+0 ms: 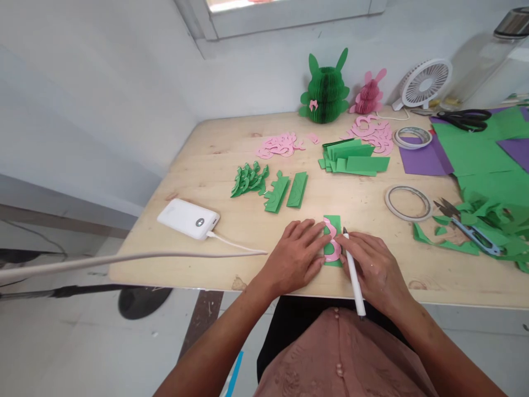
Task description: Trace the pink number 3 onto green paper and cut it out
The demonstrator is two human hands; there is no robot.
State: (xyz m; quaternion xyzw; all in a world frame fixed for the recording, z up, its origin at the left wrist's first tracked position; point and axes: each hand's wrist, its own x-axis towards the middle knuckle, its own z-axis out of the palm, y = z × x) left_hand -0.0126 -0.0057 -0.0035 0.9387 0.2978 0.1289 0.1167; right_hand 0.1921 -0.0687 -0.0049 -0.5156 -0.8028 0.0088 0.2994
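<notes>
A green paper strip (pixel 336 220) lies near the table's front edge with a pink curved paper cutout (pixel 331 257) on top of it. My left hand (pixel 298 255) is flat with its fingers stretched out, and the fingertips press on the left side of the cutout and strip. In my right hand (pixel 374 267) is a white pen (pixel 354 275), slanted with its dark tip pointing away from me. Fingertips of that hand touch the right side of the cutout. Beyond the hands lie folded green paper pieces (pixel 296 190) with drawn outlines and a partly cut green piece (pixel 276 193).
Green cutouts (pixel 250 179), pink cutouts (pixel 281 144) and green strips (pixel 355 157) lie farther back. At left is a white power bank (pixel 188 218) with a cable. Tape rolls (pixel 409 202), scissors (pixel 475 234) and green scraps are at right. Paper rabbits (pixel 326 94) and a fan (pixel 425 84) stand behind.
</notes>
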